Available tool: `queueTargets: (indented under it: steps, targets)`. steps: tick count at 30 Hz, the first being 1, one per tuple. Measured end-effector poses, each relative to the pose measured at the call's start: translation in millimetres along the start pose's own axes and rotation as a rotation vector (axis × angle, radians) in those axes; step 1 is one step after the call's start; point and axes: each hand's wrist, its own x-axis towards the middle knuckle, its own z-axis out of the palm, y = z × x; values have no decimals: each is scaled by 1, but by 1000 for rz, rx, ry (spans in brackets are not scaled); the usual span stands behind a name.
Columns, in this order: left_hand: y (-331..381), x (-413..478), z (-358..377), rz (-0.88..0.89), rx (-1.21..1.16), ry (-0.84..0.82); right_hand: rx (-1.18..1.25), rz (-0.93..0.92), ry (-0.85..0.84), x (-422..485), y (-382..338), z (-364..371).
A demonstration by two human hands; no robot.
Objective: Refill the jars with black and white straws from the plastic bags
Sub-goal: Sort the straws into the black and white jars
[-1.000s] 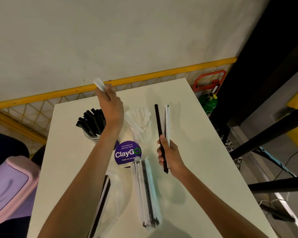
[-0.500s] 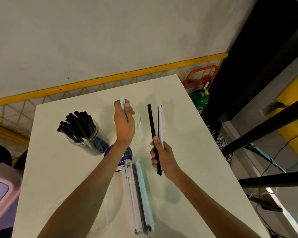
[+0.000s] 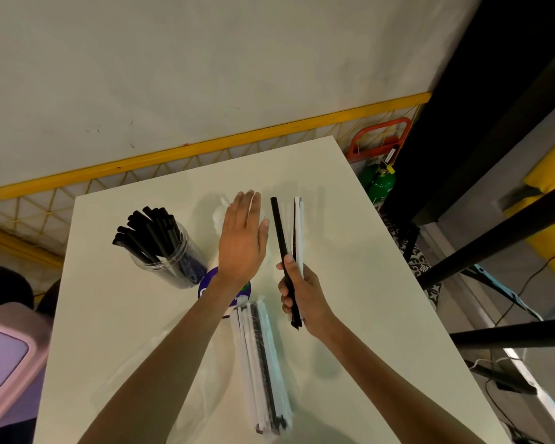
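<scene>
- Jar (image 3: 164, 254) at the left stands well filled with black straws (image 3: 148, 232); this part looks nearly done.
- Left hand (image 3: 242, 241) is flat with straight fingers and holds nothing, over the second jar (image 3: 219, 216), which is mostly hidden.
- Plastic bag (image 3: 263, 363) on the table (image 3: 350, 251) has many straws inside, so work remains.
- Right hand (image 3: 302, 293) grips a black-and-white bunch (image 3: 281, 232), not yet in any jar.

Head cam, 1 view (wide-angle): worn on person, faces fwd & steeply down onto white table (image 3: 350, 283); left hand (image 3: 242, 241) & right hand (image 3: 303, 293) close below lens, wall (image 3: 205, 75) beyond far edge
</scene>
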Motion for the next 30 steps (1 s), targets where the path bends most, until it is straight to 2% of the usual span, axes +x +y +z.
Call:
queueTargets:
  steps: [3, 5, 8, 13, 16, 21, 26, 30]
  targets:
    - [-4, -4, 2, -8, 125, -142, -1, -12, -8, -2, 0, 0]
    - [-3, -3, -4, -27, 100, -123, 3, -17, -19, -4, -1, 1]
    - [7, -3, -23, -47, -73, -1, 9, -32, -55, -8, -2, 5]
    - [17, -11, -55, -397, -475, 116, -36, -46, -162, -15, 1, 25]
    - [7, -19, -66, -563, -544, 66, -86, -57, -241, -21, 7, 43]
    - [-20, -35, -86, -661, -533, 94, -85, -13, -285, -24, 17, 69]
    - [-48, -25, -128, -688, -539, 252, -115, -7, -318, -20, 19, 86]
    - [-72, -6, -170, -558, -534, 499, -122, 2, -283, -14, 22, 95]
